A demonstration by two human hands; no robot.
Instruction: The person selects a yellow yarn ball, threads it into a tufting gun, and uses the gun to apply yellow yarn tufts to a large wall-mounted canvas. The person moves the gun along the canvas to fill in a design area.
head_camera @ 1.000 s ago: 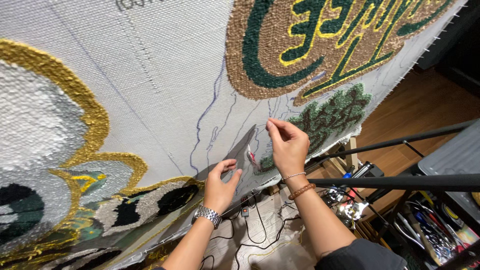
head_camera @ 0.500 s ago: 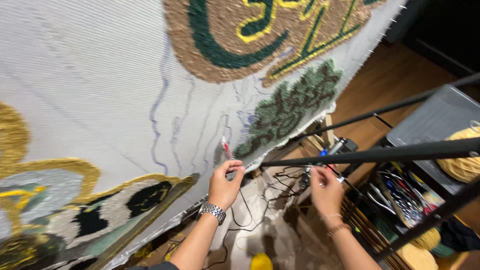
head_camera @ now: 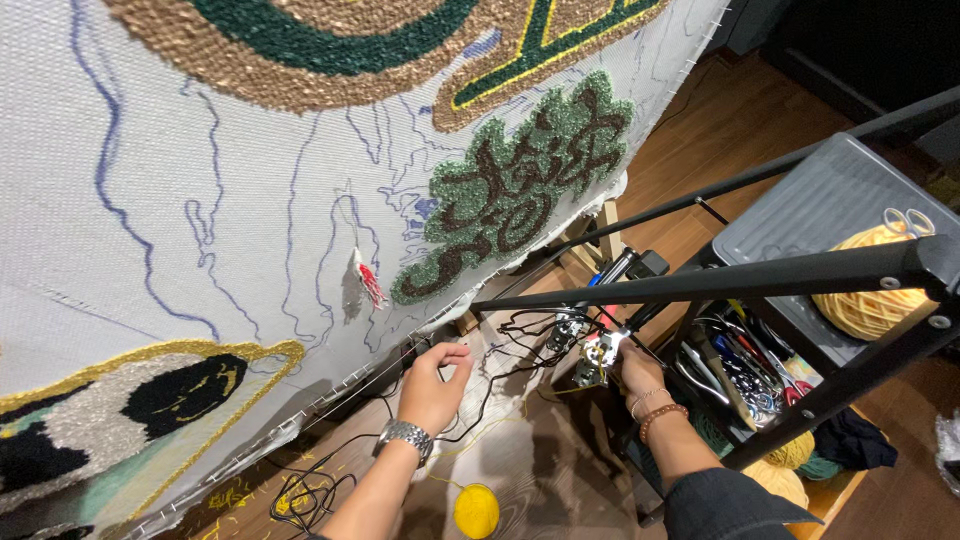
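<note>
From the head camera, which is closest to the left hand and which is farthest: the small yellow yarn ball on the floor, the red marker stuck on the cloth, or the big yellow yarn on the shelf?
From the left hand:
1. Red marker, just above on the cloth; the small yellow yarn ball, below on the floor, is too close to rank apart.
2. Big yellow yarn, far right on the shelf.

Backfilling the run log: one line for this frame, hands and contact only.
left hand: on black cable below stretched cloth | right hand: on tufting gun | yellow yarn ball: on floor

There is only 1 view, from a camera on the person's head. It looks steeply down and forward, close to the stretched cloth [head_camera: 230, 200] on the left, over both forearms, to the wooden floor [head_camera: 760, 130] and a black stand [head_camera: 800, 275] on the right.
</note>
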